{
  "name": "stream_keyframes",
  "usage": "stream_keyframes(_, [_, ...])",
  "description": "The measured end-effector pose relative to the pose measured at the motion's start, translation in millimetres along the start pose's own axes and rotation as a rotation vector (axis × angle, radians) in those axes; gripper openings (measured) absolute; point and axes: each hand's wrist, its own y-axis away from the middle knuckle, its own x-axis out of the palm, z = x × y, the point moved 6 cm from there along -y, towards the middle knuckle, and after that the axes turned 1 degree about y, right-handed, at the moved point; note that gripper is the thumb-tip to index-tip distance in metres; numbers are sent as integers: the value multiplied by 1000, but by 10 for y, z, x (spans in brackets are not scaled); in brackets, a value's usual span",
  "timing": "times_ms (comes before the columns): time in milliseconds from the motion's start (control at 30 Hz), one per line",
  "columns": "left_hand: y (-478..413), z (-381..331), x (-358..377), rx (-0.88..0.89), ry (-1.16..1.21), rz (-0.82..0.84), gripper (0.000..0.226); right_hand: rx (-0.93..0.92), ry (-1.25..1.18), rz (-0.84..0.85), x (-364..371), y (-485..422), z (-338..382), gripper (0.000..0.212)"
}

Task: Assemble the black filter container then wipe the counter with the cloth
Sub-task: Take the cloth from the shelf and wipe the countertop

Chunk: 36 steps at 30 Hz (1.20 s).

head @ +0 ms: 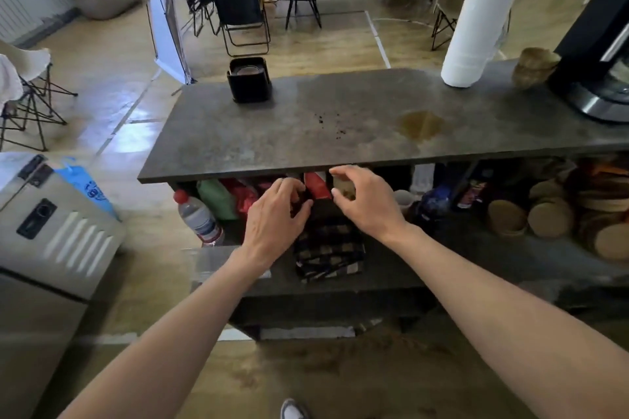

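The black filter container (250,80) stands on the far left of the grey counter (272,133), with a round insert showing in its top. A brown liquid spill (422,124) and dark crumbs (332,124) mark the counter's middle. A folded dark checkered cloth (328,250) lies on the shelf below the counter. My left hand (275,214) hovers just left of and above the cloth, fingers curled and apart. My right hand (364,197) is beside it under the counter's front edge, fingers spread, holding nothing that I can see.
A white paper towel roll (476,24) and a black coffee machine (599,44) stand at the counter's right. The shelf holds a water bottle (199,218), red and green packets, and stacks of brown paper bowls (548,214). A grey appliance (51,231) sits at left.
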Motion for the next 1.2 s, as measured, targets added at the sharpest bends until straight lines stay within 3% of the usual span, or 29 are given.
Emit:
stream_keyframes(133, [310, 232, 418, -96, -38, 167, 32, 121, -11, 102, 321, 299, -334, 41])
stream_keyframes(300, [570, 791, 1188, -400, 51, 517, 38, 450, -65, 279, 884, 644, -983, 48])
stream_keyframes(400, [678, 1085, 1618, -529, 58, 618, 47, 630, -93, 319, 1201, 806, -1377, 45])
stream_keyframes(567, [737, 1325, 2085, -649, 1, 640, 60, 843, -39, 342, 1589, 939, -1859, 46])
stream_keyframes(733, [711, 1455, 2315, -712, -23, 538, 75, 946, -89, 270, 1848, 884, -1992, 51])
stream_keyframes(967, [642, 1483, 2406, -848, 387, 414, 35, 1094, -490, 152, 2041, 800, -1991, 41])
stream_keyframes(1067, [603, 1382, 2324, -878, 585, 358, 36, 1043, -535, 169, 1968, 750, -1863, 41])
stream_keyframes(1200, [622, 1141, 2080, -779, 657, 410, 42, 969, -589, 164, 1726, 788, -1694, 31])
